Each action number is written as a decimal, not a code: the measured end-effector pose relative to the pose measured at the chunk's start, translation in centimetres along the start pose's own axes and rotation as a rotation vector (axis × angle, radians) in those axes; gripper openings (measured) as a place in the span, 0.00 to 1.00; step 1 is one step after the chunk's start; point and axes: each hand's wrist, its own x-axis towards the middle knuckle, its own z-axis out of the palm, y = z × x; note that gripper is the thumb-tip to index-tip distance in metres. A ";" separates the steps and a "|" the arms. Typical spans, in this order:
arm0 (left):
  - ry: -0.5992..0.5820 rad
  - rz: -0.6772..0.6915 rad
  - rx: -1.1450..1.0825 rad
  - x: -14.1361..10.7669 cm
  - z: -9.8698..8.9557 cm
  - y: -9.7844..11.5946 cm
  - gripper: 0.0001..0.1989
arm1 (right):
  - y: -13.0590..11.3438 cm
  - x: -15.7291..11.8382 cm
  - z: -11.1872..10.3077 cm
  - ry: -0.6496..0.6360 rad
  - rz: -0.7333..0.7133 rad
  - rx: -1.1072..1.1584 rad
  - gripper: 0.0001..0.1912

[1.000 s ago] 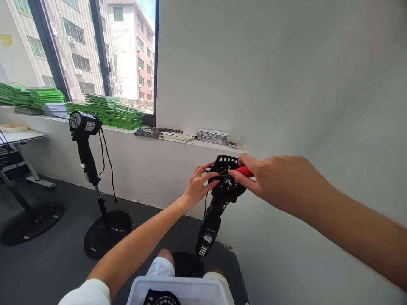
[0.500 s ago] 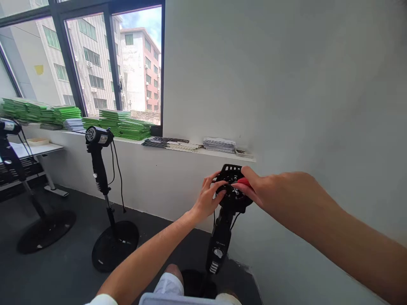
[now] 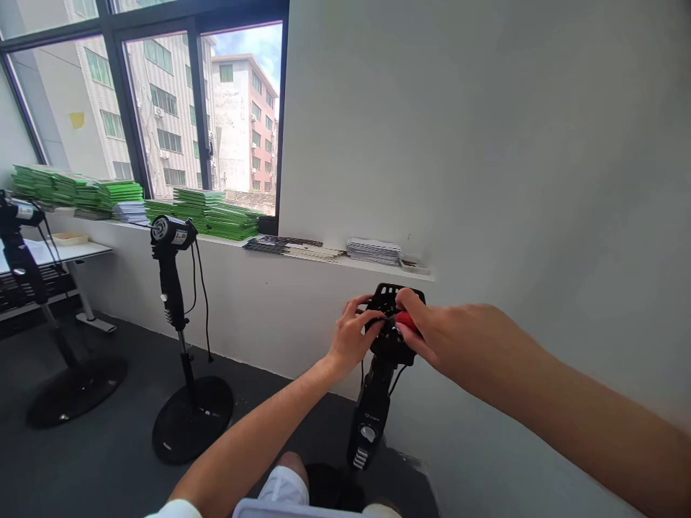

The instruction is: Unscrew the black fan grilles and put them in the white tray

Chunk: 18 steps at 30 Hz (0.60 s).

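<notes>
My right hand (image 3: pixel 453 334) has drawn in closer over the last second, its fingers clamped on the red-handled screwdriver (image 3: pixel 406 321), whose tip now sits at the centre of the black motor mount (image 3: pixel 394 324) atop the fan stand (image 3: pixel 372 410) by the wall. My left hand (image 3: pixel 353 338) stays curled against the mount's left edge, fingers closed on its rim, steadying it. I judge the fastening at the hub is under way, the tool better seated than before. Two more stands (image 3: pixel 178 316) wait under the window sill (image 3: pixel 324 255).
</notes>
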 end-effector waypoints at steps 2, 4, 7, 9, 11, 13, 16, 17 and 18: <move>-0.001 -0.004 -0.006 0.1 -0.2 0.2 0.08 | 0.0 0.1 -0.3 0.004 0.067 -0.065 0.20; 0.002 0.009 -0.008 0.0 -0.4 0.3 0.07 | 0.0 0.2 -0.6 -0.032 0.092 -0.043 0.21; 0.007 0.037 0.015 -0.2 -0.6 0.1 0.07 | 0.0 0.4 -1.1 -0.115 0.056 0.033 0.15; 0.012 0.062 0.051 -0.3 -0.7 0.0 0.08 | 0.0 0.6 -1.4 -0.131 0.092 -0.027 0.19; 0.024 0.086 0.095 -0.3 -0.7 0.0 0.08 | -0.1 0.6 -1.7 -0.133 0.126 -0.056 0.23; 0.041 0.088 0.116 -0.3 -0.7 -0.1 0.08 | -0.1 0.6 -1.9 -0.157 0.094 0.009 0.20; 0.060 0.033 0.081 -0.5 -0.5 -0.3 0.06 | -0.1 0.6 -2.0 -0.179 0.096 0.002 0.20; 0.062 0.006 0.057 -0.6 -0.5 -0.4 0.05 | -0.1 0.6 -2.1 -0.180 0.113 -0.023 0.22; 0.060 -0.015 0.027 -0.7 -0.5 -0.4 0.04 | -0.1 0.7 -2.1 -0.178 0.122 -0.029 0.24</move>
